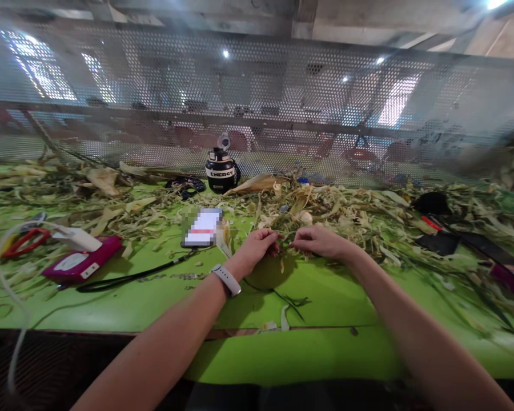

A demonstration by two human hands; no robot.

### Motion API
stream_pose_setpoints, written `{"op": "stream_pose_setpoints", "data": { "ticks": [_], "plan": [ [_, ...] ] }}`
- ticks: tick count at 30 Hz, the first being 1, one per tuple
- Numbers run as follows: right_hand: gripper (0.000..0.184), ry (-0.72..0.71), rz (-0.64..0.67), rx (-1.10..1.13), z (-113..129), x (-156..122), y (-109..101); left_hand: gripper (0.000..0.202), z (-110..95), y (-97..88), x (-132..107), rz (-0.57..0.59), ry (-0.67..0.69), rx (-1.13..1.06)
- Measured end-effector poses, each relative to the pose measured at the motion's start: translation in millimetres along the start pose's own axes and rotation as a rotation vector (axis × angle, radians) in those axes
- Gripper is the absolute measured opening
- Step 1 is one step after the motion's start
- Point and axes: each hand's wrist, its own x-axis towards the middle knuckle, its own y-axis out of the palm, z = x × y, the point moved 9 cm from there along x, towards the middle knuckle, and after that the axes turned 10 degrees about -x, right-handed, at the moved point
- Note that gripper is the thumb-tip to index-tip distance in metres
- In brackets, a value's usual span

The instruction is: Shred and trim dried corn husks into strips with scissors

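My left hand (pixel 257 245), with a pale watch on its wrist, is pinched shut on a thin strip of dry plant fibre (pixel 285 244) above the green table (pixel 163 297). My right hand (pixel 319 241) faces it a few centimetres to the right, fingers also pinched on the same strip. Both hands hover at the near edge of a heap of dried husks and leaves (pixel 351 220). A dark thin strand (pixel 282 297) trails on the table below the hands.
A phone (pixel 202 228) with a black lanyard lies left of my hands. Further left are a magenta case (pixel 80 264), a white charger with cable and red scissors (pixel 23 241). A black bottle (pixel 220 170) stands by the perforated metal screen (pixel 257 103). Dark tools (pixel 445 240) lie at right.
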Motion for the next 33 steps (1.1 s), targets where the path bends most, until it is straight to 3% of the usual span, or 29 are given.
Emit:
{"op": "stream_pose_setpoints", "data": {
  "ticks": [4, 16, 22, 27, 30, 33],
  "plan": [
    [0.024, -0.056, 0.084, 0.073, 6, -2, 3, 0.016, -1, 1.0, -1, 0.012, 0.013, -0.001],
    [0.016, -0.043, 0.196, -0.16, 8, -12, 6, 0.017, -6, -0.1, -1, 0.012, 0.05, 0.082],
    [0.02, -0.062, 0.035, -0.359, 9, -8, -7, 0.018, -7, -3.2, 2, 0.008, 0.089, 0.12],
    [0.017, -0.072, -0.012, -0.401, -6, -4, -12, 0.019, -9, -12.2, 7, -0.03, 0.116, 0.199],
    [0.017, -0.047, -0.06, -0.342, -14, -3, -17, 0.021, -8, -15.6, 7, -0.052, 0.103, 0.234],
    [0.024, -0.001, -0.174, -0.104, -19, -2, -26, 0.022, -12, -15.5, 4, -0.083, 0.126, 0.192]
  ]
}}
